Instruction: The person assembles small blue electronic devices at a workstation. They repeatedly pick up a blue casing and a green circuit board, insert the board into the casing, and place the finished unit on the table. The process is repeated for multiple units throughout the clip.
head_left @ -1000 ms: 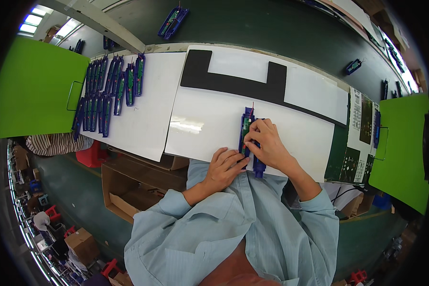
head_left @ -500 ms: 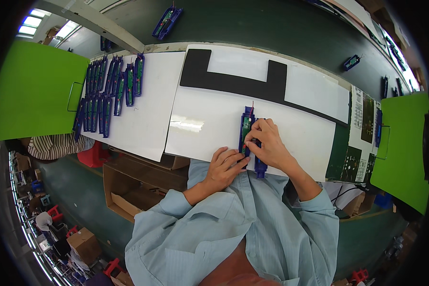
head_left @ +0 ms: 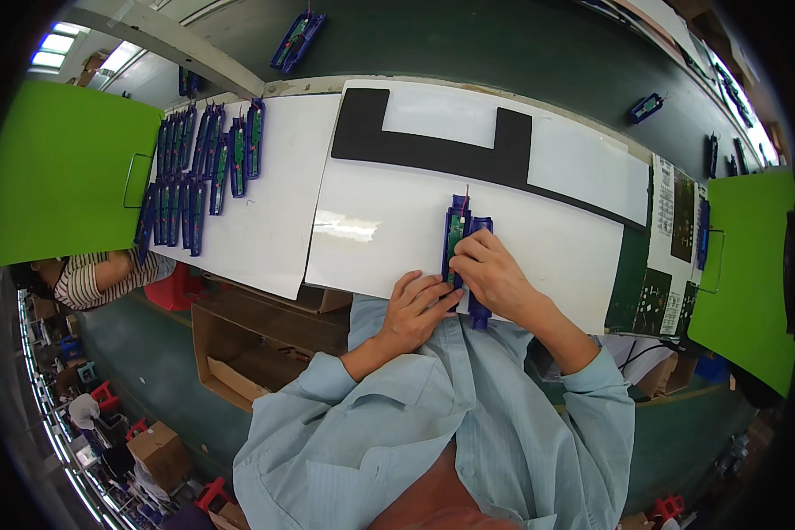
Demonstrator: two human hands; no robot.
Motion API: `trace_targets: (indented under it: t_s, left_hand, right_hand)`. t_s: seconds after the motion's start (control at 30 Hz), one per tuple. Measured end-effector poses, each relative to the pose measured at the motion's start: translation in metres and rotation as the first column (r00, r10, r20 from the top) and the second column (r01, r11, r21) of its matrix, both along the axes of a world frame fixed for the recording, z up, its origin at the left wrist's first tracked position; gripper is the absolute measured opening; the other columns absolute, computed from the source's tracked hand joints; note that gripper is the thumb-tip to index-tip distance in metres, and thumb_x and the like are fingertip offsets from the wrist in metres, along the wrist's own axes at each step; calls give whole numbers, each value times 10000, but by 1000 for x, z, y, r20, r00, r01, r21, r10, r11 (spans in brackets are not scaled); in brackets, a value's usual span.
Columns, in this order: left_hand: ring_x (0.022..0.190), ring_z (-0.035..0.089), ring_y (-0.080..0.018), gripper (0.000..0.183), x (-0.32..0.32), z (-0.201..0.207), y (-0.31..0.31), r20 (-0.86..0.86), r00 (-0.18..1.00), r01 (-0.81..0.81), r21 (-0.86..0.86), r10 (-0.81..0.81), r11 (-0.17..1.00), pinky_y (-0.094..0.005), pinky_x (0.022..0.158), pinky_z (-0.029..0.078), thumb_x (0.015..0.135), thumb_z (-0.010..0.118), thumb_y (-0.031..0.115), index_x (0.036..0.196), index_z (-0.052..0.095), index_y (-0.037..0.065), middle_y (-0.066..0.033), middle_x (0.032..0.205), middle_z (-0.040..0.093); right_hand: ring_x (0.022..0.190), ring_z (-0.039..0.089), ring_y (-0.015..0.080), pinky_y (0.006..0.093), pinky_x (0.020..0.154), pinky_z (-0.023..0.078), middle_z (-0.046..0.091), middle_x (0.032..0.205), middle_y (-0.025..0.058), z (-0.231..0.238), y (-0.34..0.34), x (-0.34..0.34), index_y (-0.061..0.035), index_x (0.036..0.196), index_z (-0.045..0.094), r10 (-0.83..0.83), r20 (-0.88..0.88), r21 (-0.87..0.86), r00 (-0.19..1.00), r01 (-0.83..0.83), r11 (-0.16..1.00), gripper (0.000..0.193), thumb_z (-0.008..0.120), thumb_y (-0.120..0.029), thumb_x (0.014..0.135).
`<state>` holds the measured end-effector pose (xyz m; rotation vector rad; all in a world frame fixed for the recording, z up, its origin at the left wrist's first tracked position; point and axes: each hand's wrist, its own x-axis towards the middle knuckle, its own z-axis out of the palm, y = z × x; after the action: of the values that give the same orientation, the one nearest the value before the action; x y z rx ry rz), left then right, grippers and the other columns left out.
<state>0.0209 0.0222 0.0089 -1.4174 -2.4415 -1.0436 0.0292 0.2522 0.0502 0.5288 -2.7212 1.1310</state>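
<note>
In front of me on the white board, an open blue casing half with a green circuit board (head_left: 456, 231) lies lengthwise, a thin red wire rising from its far end. My left hand (head_left: 415, 309) holds the near end of this casing, its fingers bent close together. Over the middle of the circuit board, my right hand (head_left: 495, 276) is closed in a pinch; whatever lies between its fingertips is hidden. A second blue casing half (head_left: 480, 311) stands alongside on the right, partly covered by my right hand.
Several blue casings with circuit boards (head_left: 218, 168) lie in rows at the left. A black L-shaped mat (head_left: 433, 152) is on the white board. Beyond it, a green surface bears more casings (head_left: 298, 41). Green panels (head_left: 71, 168) flank both sides; another person's arm (head_left: 113, 269) shows at the left.
My right hand has shifted slightly toward me and turned, uncovering the far end of the second casing half. Casings on the far surface have moved a little left. The other person's arm has come into view.
</note>
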Motion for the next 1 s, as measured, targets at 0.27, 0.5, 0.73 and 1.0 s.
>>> trace_targets:
  t_s: [0.27, 0.5, 0.73, 1.0]
  left_hand:
    - [1240, 624, -242, 480, 0, 3, 0, 25, 1000, -10, -24, 11, 1000, -485, 1129, 454, 780, 854, 213, 1252, 787, 161, -24, 1229, 719]
    - [1248, 626, -274, 540, -5, 13, -3, 34, 999, 44, -61, -42, 997, -470, 1110, 467, 791, 861, 194, 1315, 745, 141, -81, 1364, 661]
    - [1272, 607, -329, 571, -12, 37, 3, 53, 992, 120, -258, -110, 958, -457, 1049, 521, 824, 840, 153, 1374, 686, 147, -138, 1523, 565]
    - [1280, 601, -360, 621, -18, 47, 11, 24, 985, 168, -368, -171, 915, -465, 1050, 520, 787, 866, 132, 1380, 683, 158, -146, 1508, 557]
  right_hand:
    - [1045, 586, 289, 378, 934, 504, 632, 1062, 96, -7, 3, 3, -17, 966, 699, 51, -56, 26, 997, -49, 998, 157, 705, -19, 808]
    - [994, 640, 276, 352, 855, 532, 637, 1069, 105, 16, 11, 16, -33, 1146, 701, -258, -12, -142, 966, 253, 957, 230, 719, -25, 916]
    - [793, 674, 209, 348, 720, 547, 631, 1024, 92, 4, 34, 67, -50, 1280, 657, -421, 408, -288, 810, 551, 783, 316, 717, -33, 970]
    - [696, 683, 239, 373, 646, 555, 649, 1091, 137, -1, -3, 91, 13, 1363, 582, -450, 339, -120, 826, 513, 850, 590, 850, -235, 900]
